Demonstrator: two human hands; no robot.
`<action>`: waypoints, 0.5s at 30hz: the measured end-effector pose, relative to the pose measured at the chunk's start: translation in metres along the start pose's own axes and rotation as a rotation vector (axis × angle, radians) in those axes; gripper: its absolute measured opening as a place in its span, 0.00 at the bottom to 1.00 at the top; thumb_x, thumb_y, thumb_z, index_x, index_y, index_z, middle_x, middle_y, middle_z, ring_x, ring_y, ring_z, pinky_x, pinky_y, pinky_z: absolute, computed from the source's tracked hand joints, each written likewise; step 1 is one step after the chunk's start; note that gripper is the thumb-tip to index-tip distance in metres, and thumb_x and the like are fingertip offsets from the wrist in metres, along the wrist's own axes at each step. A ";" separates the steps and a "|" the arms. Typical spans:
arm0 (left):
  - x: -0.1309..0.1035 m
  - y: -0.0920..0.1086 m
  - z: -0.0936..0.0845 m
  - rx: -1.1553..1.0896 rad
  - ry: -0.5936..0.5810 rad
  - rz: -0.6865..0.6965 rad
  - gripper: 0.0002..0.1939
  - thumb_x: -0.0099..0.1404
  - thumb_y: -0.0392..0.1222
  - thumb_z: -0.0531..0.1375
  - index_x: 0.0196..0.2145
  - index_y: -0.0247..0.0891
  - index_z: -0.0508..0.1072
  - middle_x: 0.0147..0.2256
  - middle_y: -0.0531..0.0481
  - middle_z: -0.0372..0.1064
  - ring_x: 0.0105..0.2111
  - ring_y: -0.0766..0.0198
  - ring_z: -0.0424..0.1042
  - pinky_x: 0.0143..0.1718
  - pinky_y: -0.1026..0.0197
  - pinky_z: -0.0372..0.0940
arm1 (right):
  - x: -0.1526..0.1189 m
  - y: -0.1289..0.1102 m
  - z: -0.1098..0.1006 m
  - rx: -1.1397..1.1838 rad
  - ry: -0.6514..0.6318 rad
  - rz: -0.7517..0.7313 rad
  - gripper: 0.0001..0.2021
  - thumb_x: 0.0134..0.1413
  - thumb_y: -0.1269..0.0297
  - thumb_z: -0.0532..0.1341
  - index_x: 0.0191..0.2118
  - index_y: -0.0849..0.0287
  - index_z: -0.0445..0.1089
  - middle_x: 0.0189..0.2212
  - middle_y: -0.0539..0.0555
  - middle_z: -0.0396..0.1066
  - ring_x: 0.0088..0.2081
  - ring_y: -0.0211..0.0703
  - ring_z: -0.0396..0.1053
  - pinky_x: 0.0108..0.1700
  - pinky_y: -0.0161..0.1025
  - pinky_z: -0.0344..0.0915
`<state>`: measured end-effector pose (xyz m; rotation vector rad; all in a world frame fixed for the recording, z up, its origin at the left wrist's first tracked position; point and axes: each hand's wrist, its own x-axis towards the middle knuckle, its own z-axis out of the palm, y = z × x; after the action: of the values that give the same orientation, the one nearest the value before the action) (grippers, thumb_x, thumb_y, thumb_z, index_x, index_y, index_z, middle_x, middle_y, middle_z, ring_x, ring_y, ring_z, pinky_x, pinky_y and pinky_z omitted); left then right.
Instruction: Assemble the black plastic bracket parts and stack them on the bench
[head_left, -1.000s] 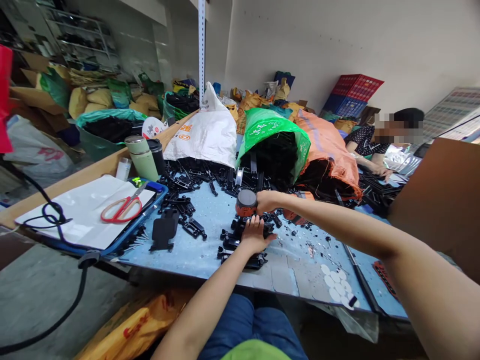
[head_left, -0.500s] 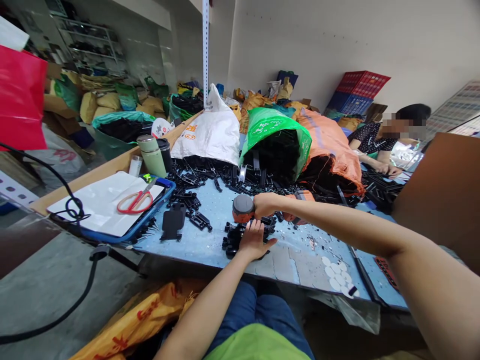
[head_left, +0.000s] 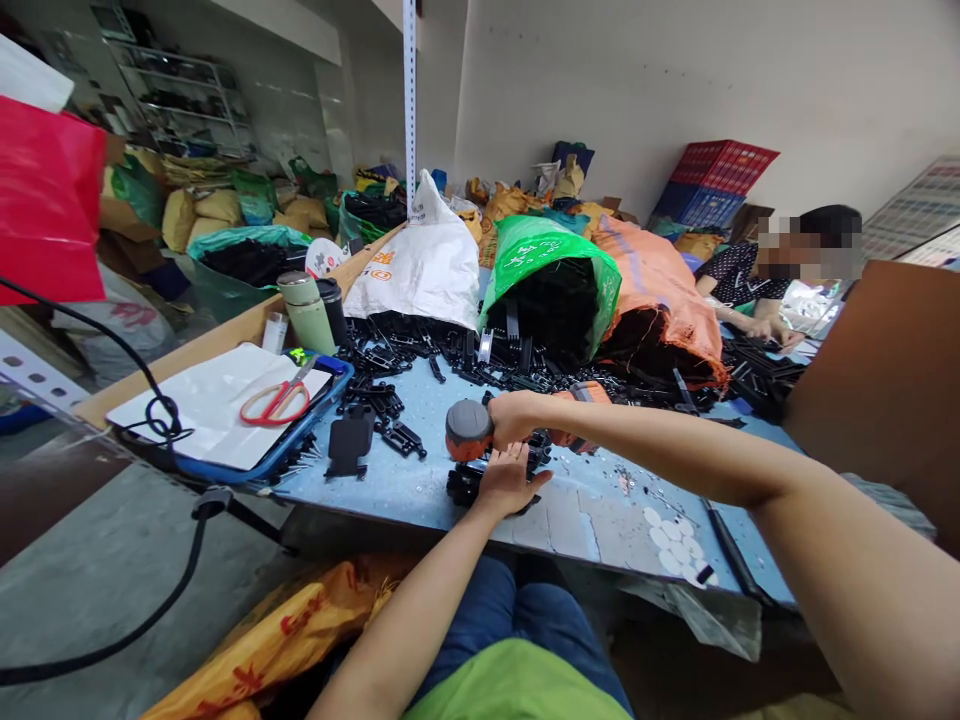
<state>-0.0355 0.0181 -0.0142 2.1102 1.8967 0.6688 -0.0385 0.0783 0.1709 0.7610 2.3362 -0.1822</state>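
My right hand (head_left: 516,418) is closed round the handle of an orange and grey cordless drill (head_left: 469,430). The drill's round grey back end faces up, and its orange lower end (head_left: 581,428) shows past my wrist. My left hand (head_left: 511,480) lies flat with thumb spread, on a cluster of black plastic parts (head_left: 463,484) near the table's front edge. The drill's back end is just above and left of my left fingertips. Its tip is hidden, so I cannot tell whether it touches the parts.
White, green and orange sacks (head_left: 551,245) spill black parts across the back of the blue table (head_left: 420,400). Scissors (head_left: 276,402) lie on paper in a blue tray (head_left: 255,480) at left. White discs (head_left: 675,545) and a black-handled tool (head_left: 735,560) lie at right. A co-worker sits beyond.
My right hand and the drill have shifted slightly left and toward me. My left hand stays on the black parts, which now show less beside it.
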 end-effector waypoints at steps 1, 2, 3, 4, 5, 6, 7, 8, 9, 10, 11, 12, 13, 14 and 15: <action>-0.001 0.000 0.000 -0.022 -0.008 -0.006 0.40 0.62 0.66 0.34 0.60 0.34 0.51 0.61 0.41 0.47 0.61 0.52 0.45 0.58 0.50 0.45 | -0.005 -0.003 0.001 -0.025 0.007 -0.003 0.15 0.33 0.63 0.61 0.31 0.67 0.74 0.26 0.58 0.72 0.28 0.46 0.69 0.29 0.36 0.61; -0.002 0.000 -0.001 -0.047 -0.024 -0.018 0.40 0.62 0.66 0.33 0.61 0.35 0.49 0.61 0.43 0.46 0.61 0.52 0.44 0.58 0.51 0.46 | -0.008 -0.006 0.003 -0.050 0.012 -0.009 0.15 0.33 0.63 0.61 0.31 0.67 0.74 0.26 0.58 0.72 0.28 0.47 0.68 0.29 0.36 0.61; -0.003 0.000 -0.001 -0.072 -0.051 -0.033 0.40 0.61 0.67 0.34 0.61 0.37 0.47 0.61 0.44 0.46 0.61 0.52 0.44 0.58 0.51 0.46 | -0.011 -0.009 0.006 -0.070 0.018 -0.019 0.15 0.33 0.62 0.61 0.31 0.66 0.74 0.26 0.58 0.72 0.28 0.47 0.68 0.29 0.36 0.61; -0.004 0.000 -0.001 -0.098 -0.082 -0.050 0.40 0.61 0.67 0.34 0.62 0.39 0.45 0.62 0.46 0.45 0.61 0.52 0.43 0.58 0.51 0.46 | -0.012 -0.013 0.008 -0.085 0.019 -0.031 0.15 0.34 0.62 0.61 0.31 0.66 0.74 0.26 0.58 0.72 0.28 0.47 0.69 0.29 0.36 0.61; -0.004 0.000 -0.002 -0.122 -0.110 -0.067 0.40 0.61 0.68 0.34 0.62 0.40 0.44 0.62 0.47 0.44 0.61 0.51 0.43 0.58 0.51 0.45 | -0.011 -0.016 0.011 -0.092 0.015 -0.043 0.14 0.35 0.62 0.61 0.31 0.66 0.74 0.27 0.59 0.72 0.29 0.47 0.69 0.30 0.36 0.61; -0.004 0.000 -0.002 -0.146 -0.133 -0.079 0.40 0.61 0.68 0.34 0.62 0.42 0.44 0.62 0.48 0.44 0.61 0.51 0.43 0.58 0.51 0.45 | -0.009 -0.018 0.015 -0.089 0.005 -0.055 0.14 0.35 0.63 0.61 0.30 0.66 0.74 0.27 0.58 0.72 0.30 0.48 0.69 0.31 0.36 0.62; -0.004 0.001 -0.003 -0.168 -0.153 -0.084 0.39 0.60 0.68 0.33 0.62 0.43 0.43 0.62 0.49 0.44 0.61 0.51 0.43 0.58 0.51 0.45 | -0.007 -0.020 0.018 -0.080 -0.007 -0.064 0.12 0.35 0.64 0.61 0.30 0.66 0.74 0.27 0.58 0.73 0.32 0.48 0.69 0.32 0.35 0.62; -0.005 0.001 -0.003 -0.187 -0.168 -0.080 0.39 0.61 0.68 0.33 0.62 0.43 0.44 0.62 0.49 0.45 0.61 0.51 0.44 0.58 0.51 0.45 | -0.004 -0.021 0.021 -0.071 -0.015 -0.070 0.12 0.35 0.65 0.61 0.30 0.66 0.74 0.28 0.58 0.73 0.33 0.48 0.68 0.33 0.35 0.62; -0.005 0.001 -0.004 -0.198 -0.178 -0.071 0.39 0.61 0.68 0.33 0.62 0.43 0.44 0.62 0.49 0.46 0.61 0.52 0.45 0.58 0.51 0.46 | -0.001 -0.021 0.024 -0.057 -0.017 -0.074 0.11 0.35 0.66 0.62 0.29 0.66 0.74 0.28 0.58 0.72 0.33 0.49 0.68 0.33 0.35 0.62; -0.005 0.001 -0.005 -0.197 -0.183 -0.063 0.38 0.61 0.67 0.33 0.62 0.42 0.45 0.61 0.48 0.47 0.61 0.51 0.46 0.58 0.52 0.46 | 0.000 -0.019 0.027 -0.033 -0.018 -0.076 0.11 0.35 0.67 0.62 0.29 0.66 0.74 0.27 0.58 0.72 0.33 0.49 0.68 0.33 0.35 0.62; -0.005 0.002 -0.006 -0.183 -0.185 -0.055 0.38 0.62 0.67 0.33 0.61 0.41 0.47 0.60 0.47 0.50 0.60 0.51 0.48 0.57 0.52 0.47 | 0.001 -0.015 0.030 0.011 -0.020 -0.082 0.10 0.34 0.68 0.62 0.28 0.66 0.74 0.27 0.57 0.72 0.32 0.48 0.68 0.32 0.34 0.62; -0.006 0.002 -0.007 -0.162 -0.185 -0.048 0.38 0.62 0.66 0.33 0.60 0.40 0.50 0.59 0.45 0.53 0.59 0.50 0.51 0.56 0.51 0.49 | 0.001 -0.009 0.033 0.067 -0.027 -0.091 0.10 0.33 0.68 0.62 0.28 0.66 0.73 0.26 0.56 0.72 0.31 0.47 0.68 0.31 0.34 0.62; -0.007 0.001 -0.008 -0.139 -0.186 -0.042 0.38 0.62 0.65 0.33 0.59 0.38 0.53 0.57 0.43 0.56 0.57 0.50 0.54 0.55 0.51 0.51 | 0.000 0.000 0.036 0.127 -0.037 -0.103 0.11 0.33 0.68 0.62 0.28 0.66 0.73 0.25 0.55 0.71 0.29 0.45 0.67 0.29 0.34 0.62; -0.007 0.000 -0.009 -0.118 -0.187 -0.033 0.37 0.63 0.65 0.33 0.58 0.37 0.56 0.55 0.42 0.59 0.55 0.49 0.57 0.53 0.51 0.54 | -0.002 0.011 0.038 0.195 -0.047 -0.119 0.11 0.33 0.68 0.62 0.28 0.66 0.73 0.24 0.54 0.71 0.28 0.43 0.67 0.28 0.33 0.62; -0.007 -0.001 -0.011 -0.104 -0.188 -0.020 0.37 0.63 0.65 0.34 0.57 0.37 0.57 0.54 0.41 0.60 0.54 0.50 0.59 0.52 0.51 0.56 | -0.004 0.023 0.040 0.273 -0.049 -0.144 0.11 0.33 0.68 0.63 0.29 0.66 0.73 0.24 0.52 0.70 0.27 0.41 0.66 0.27 0.32 0.62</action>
<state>-0.0420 0.0102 -0.0062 2.0112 1.7417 0.5316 -0.0003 0.0828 0.1441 0.7071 2.3468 -0.5860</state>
